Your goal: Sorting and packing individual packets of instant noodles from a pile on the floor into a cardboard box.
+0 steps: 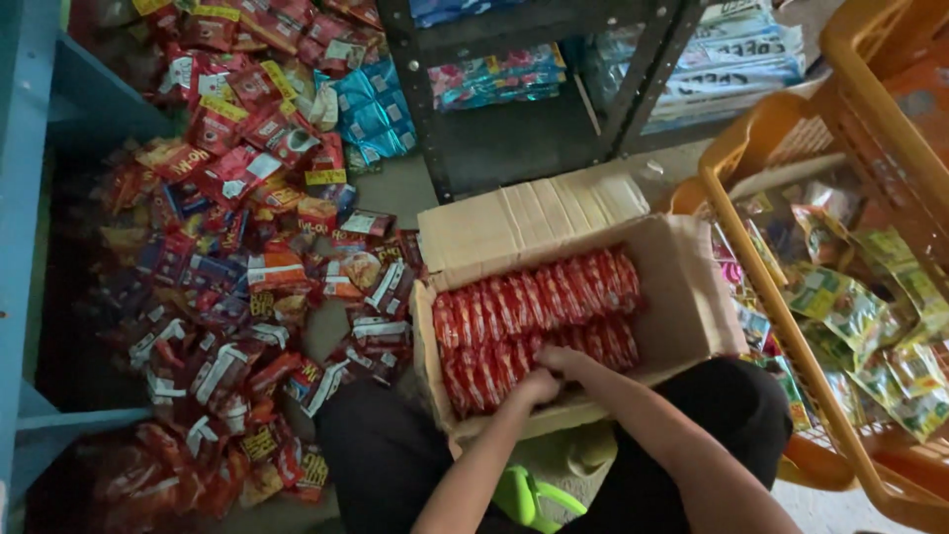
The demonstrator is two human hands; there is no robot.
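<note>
An open cardboard box (pixel 692 297) sits on the floor before my knees, packed with upright rows of red snack packets (pixel 534 311). My left hand (pixel 537 387) is pushed down among the packets at the box's near edge, fingers curled on them. My right hand (pixel 570 361) rests just beside it on the near row of packets, fingers partly hidden.
A heap of loose red, orange and blue packets (pixel 237 247) covers the floor to the left. An orange plastic basket (pixel 771 297) with green packets stands at right. A dark metal shelf (pixel 524 109) stands behind the box, a blue frame (pixel 20 247) at far left.
</note>
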